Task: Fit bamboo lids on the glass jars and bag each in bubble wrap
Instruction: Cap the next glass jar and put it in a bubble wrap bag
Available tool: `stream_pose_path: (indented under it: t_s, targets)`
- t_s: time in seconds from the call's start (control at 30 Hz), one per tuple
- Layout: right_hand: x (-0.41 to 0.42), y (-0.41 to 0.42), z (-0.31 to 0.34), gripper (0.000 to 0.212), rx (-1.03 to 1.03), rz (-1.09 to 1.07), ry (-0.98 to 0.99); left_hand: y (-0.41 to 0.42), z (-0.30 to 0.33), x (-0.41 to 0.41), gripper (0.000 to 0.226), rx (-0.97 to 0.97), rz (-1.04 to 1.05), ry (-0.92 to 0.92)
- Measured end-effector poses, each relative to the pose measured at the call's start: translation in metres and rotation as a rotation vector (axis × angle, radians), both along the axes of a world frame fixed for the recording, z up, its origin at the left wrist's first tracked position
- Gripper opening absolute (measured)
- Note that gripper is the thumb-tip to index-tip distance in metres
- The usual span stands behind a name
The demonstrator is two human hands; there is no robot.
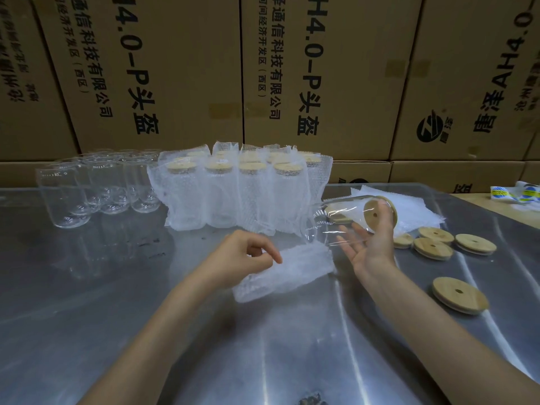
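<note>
My right hand holds a glass jar on its side above the steel table, fingers round the end where a bamboo lid is fitted. My left hand pinches the edge of an empty bubble wrap bag lying flat on the table just left of the jar. Several bagged, lidded jars stand in rows at the back centre. Several bare glass jars stand at the back left.
Loose bamboo lids lie right of my right hand, with one more lid nearer me. A stack of flat bubble wrap bags lies behind the jar. Cardboard boxes wall the table's far side. Label rolls sit far right.
</note>
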State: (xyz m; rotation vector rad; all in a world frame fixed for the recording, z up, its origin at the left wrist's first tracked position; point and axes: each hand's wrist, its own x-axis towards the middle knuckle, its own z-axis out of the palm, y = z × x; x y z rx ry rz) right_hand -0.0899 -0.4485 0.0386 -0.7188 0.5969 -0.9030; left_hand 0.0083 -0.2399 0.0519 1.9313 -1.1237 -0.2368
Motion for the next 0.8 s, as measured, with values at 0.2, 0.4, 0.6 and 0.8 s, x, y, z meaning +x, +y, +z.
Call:
stream_pose_path:
  t_s: [0.2,0.4,0.6,0.8]
  targets:
    - [-0.001,0.000,0.001,0.066,-0.001,0.005,-0.001,0.002,0.011,0.002,0.012,-0.148,0.232,0.083]
    - [-0.001,0.002,0.000,0.066,-0.006,0.015,0.011,0.006,0.010,0.007,0.017,0.038,0.301,0.059]
    - [-0.001,0.002,0.001,0.065,-0.002,0.021,0.008,0.008,0.017,0.012,0.015,-0.316,0.571,-0.036]
    - [0.000,0.002,0.000,0.065,0.001,0.026,0.010,0.017,0.025,-0.002,0.021,-0.567,0.689,-0.613]
